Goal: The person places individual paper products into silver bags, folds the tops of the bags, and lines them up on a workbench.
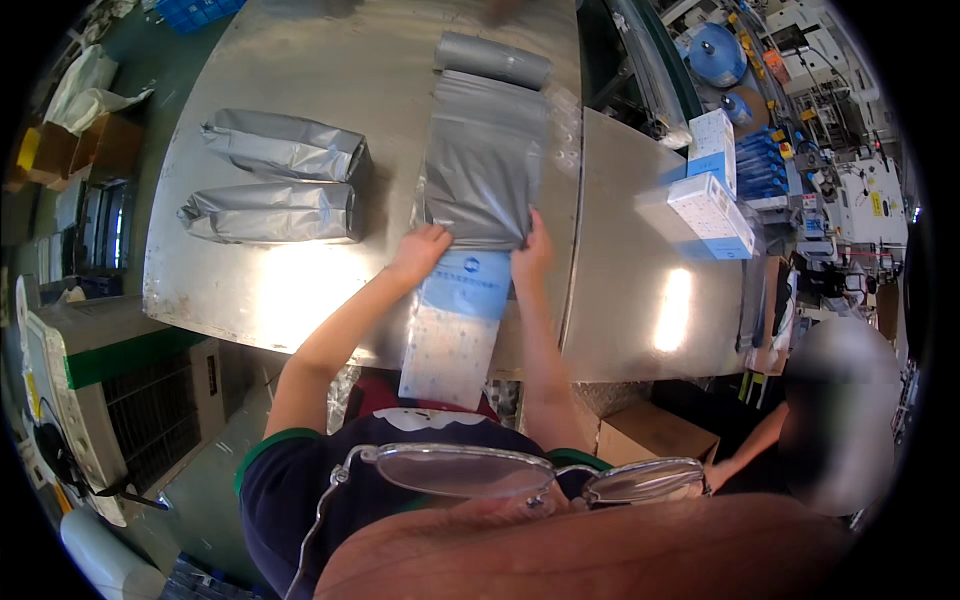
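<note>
Forearms (335,335) reach up bare from the lower part of my feed, the left slanting in from seven o'clock, the right rising almost straight from six. The left hand (420,252) and right hand (534,250) sit nearly level, each grasping one side of the near edge of a silver bag (482,165) (how hard, I cannot tell).

That bag lies at twelve o'clock from the hands, its long axis running twelve to six. Between the hands, a white-and-blue box (452,335) points its blue end toward half past twelve, at the bag's near edge; its white end reaches past the table edge toward the wearer's body. I cannot tell how much of it is inside.

Everything rests on a scuffed metal worktable (370,60), glaring around half past eight. A second metal table (620,250) adjoins it at three. A pale machine with a green band (160,405) stands at eight, and I see another person (745,450) at four, near a cardboard carton (655,438). Two filled silver bags (270,212) lie side by side toward half past nine, more white-and-blue boxes (710,215) sit at three, and a silver roll (493,60) lies at twelve.
</note>
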The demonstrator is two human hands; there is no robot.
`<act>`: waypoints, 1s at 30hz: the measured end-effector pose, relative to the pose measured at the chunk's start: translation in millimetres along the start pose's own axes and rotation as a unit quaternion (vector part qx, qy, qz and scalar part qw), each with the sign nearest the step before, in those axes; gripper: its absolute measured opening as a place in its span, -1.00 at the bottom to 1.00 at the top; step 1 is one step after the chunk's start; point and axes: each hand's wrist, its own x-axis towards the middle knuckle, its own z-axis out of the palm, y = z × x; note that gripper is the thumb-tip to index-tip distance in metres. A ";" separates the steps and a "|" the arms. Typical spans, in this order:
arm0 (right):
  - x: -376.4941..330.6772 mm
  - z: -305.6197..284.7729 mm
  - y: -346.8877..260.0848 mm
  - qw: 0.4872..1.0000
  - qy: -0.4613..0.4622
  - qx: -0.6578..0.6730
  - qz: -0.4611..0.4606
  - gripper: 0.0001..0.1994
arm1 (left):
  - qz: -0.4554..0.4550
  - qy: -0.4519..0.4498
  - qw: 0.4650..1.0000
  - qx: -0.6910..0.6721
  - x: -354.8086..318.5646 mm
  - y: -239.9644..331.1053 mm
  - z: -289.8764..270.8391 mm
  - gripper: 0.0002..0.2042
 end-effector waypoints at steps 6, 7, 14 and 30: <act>-25.8 23.0 38.1 0.987 -0.123 -0.059 0.083 -0.77 | -0.383 0.152 0.894 -0.177 -33.4 -5.0 41.3 -0.92; -26.8 14.2 32.3 0.980 -0.172 -0.053 0.090 -0.77 | -0.364 0.054 0.926 -0.089 -39.4 -7.1 38.8 -0.91; -169.6 -26.8 66.3 0.941 -0.319 0.102 0.047 -0.76 | -0.213 -0.300 0.926 -0.081 -152.3 54.8 -9.9 -0.75; -133.3 -5.4 -70.0 0.932 -0.257 0.250 -0.048 -0.85 | -0.404 -0.156 0.773 -0.463 -156.5 48.3 -7.0 -0.83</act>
